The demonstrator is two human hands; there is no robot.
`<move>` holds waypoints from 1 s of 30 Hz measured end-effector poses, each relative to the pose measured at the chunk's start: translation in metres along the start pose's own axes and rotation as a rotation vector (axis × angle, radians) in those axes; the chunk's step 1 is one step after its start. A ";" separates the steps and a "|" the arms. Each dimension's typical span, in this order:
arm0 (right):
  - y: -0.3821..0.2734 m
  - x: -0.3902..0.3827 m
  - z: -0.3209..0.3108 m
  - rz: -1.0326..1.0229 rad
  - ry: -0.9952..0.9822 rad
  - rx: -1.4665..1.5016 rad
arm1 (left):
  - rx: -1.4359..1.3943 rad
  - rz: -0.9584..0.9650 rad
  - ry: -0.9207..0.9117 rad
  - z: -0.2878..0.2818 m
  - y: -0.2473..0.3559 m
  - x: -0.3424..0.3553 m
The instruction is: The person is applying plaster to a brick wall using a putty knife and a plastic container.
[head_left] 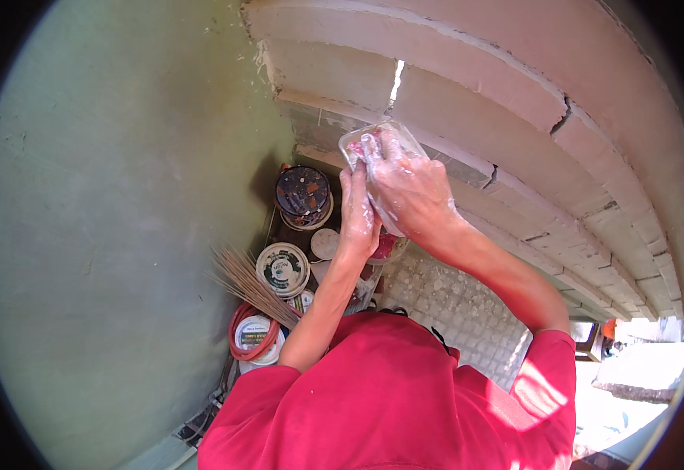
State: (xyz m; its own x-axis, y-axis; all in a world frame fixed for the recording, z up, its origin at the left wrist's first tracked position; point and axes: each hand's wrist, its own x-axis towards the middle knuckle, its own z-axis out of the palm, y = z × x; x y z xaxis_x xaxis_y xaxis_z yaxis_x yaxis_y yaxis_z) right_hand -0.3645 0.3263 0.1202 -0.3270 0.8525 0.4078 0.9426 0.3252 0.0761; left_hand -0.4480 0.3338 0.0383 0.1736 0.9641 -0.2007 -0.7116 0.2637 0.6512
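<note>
My left hand [358, 207] is wrapped round a clear plastic container [398, 135], with white smears on the fingers. My right hand [408, 188], also smeared white, lies over the container with fingers bent at its top, where a small pink item [354, 146] shows. What the right fingers hold is partly hidden. The container is raised in front of stepped pinkish masonry ledges [475, 110] with cracks and a narrow bright gap.
A green wall [107, 235] fills the left. Below stand a paint-spattered bucket [301, 190], lidded tubs [282, 268], bundled sticks [252, 286] and a coiled red hose [244, 317]. A tiled floor [444, 305] lies beneath; at right is a sunlit opening [647, 368].
</note>
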 end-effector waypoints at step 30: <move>0.041 0.057 0.012 -0.551 0.693 0.158 | -0.062 0.273 -0.318 -0.015 0.100 0.093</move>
State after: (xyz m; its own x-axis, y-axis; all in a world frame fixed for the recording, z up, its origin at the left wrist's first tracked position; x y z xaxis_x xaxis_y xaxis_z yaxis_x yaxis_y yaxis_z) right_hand -0.3452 0.3928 0.1355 -0.5674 0.1377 0.8118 0.6272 0.7111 0.3177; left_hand -0.5135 0.4498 0.0734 0.1676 0.9621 0.2151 -0.7985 0.0045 0.6020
